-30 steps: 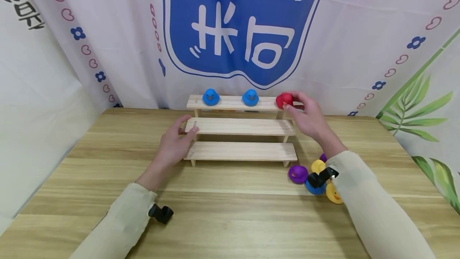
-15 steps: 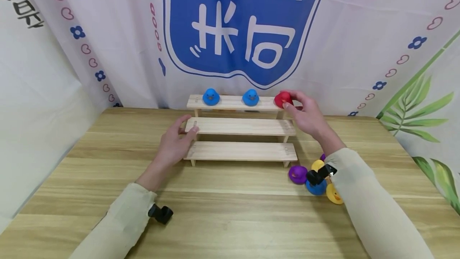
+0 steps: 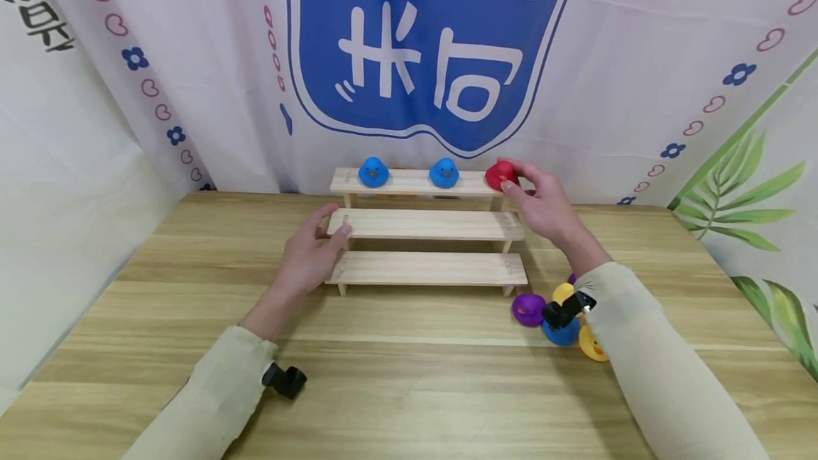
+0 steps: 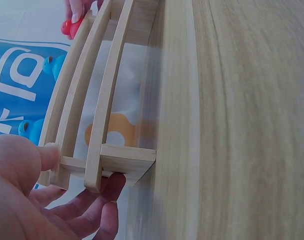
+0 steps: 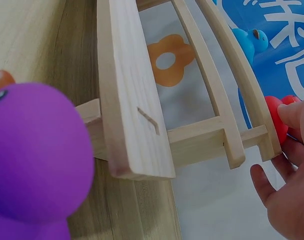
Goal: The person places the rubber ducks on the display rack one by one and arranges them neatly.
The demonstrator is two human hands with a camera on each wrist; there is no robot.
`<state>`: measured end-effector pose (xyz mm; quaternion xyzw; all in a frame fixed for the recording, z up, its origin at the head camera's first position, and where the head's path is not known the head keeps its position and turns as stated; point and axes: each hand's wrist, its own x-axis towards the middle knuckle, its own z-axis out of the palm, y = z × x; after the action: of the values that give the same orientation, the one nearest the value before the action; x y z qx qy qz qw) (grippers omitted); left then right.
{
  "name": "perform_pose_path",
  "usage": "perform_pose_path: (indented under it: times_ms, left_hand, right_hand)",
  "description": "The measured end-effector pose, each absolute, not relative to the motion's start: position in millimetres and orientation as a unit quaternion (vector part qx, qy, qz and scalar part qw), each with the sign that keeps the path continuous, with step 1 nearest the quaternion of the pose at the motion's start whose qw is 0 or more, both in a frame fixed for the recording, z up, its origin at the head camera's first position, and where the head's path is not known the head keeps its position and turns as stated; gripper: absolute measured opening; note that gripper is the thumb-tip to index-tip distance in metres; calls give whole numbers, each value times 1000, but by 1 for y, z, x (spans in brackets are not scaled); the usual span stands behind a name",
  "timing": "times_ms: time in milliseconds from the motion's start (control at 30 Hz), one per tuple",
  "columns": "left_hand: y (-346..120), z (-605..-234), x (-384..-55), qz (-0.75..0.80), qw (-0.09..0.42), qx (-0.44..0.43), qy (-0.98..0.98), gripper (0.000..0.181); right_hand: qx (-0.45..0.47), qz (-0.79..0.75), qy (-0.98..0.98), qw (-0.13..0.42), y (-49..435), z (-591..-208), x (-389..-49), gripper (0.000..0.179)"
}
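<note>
A three-tier wooden stand [image 3: 427, 268] stands on the table. My left hand [image 3: 309, 255] holds the left end of its middle tier, and in the left wrist view its thumb lies on top with fingers beneath. On the top tier sit two blue rubber ducks, one toward the left [image 3: 373, 172] and one in the middle [image 3: 444, 173]. At that tier's right end, my right hand [image 3: 548, 210] pinches a red rubber duck [image 3: 500, 176] between thumb and fingers. The right wrist view shows the red duck [image 5: 276, 120] at the tier's edge, partly covered by the fingers.
Right of the stand, several ducks lie on the wooden table [image 3: 409, 389]: a purple one [image 3: 528, 309], a blue one [image 3: 561, 332], a yellow one [image 3: 591, 343] and others partly hidden by the right sleeve. A printed cloth [image 3: 243, 91] hangs close behind the stand.
The right hand has shifted the red duck slightly left on the top tier and turned it a little. The left hand keeps its hold on the stand.
</note>
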<state>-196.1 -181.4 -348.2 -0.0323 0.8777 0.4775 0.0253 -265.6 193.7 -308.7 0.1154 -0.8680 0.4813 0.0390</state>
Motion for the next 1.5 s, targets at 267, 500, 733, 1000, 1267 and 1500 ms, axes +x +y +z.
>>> perform_pose_path:
  times_ms: [267,500,733,1000,1267,1500]
  left_hand:
    - [-181,-348,-195,477,27,-29,878,69]
    - [-181,-348,-195,476,27,-30,878,68]
    - [-181,-346,-194,477,27,-29,878,69]
    - [-180,-348,-195,477,25,-31,878,68]
    - [-180,-348,-196,479,24,-35,877,68]
    - [-179,-347,-195,478,24,-35,877,68]
  right_hand:
    - [125,490,-862,40,198,-310,-265,56]
    - [120,490,-862,57,205,-308,-257,54]
    - [109,487,-864,63,215,-307,-244,55]
    - [84,474,-874,65,233,-311,-228,56]
    - [91,456,-883,72,249,-320,-212,54]
    - [88,453,-885,63,258,-326,-202,57]
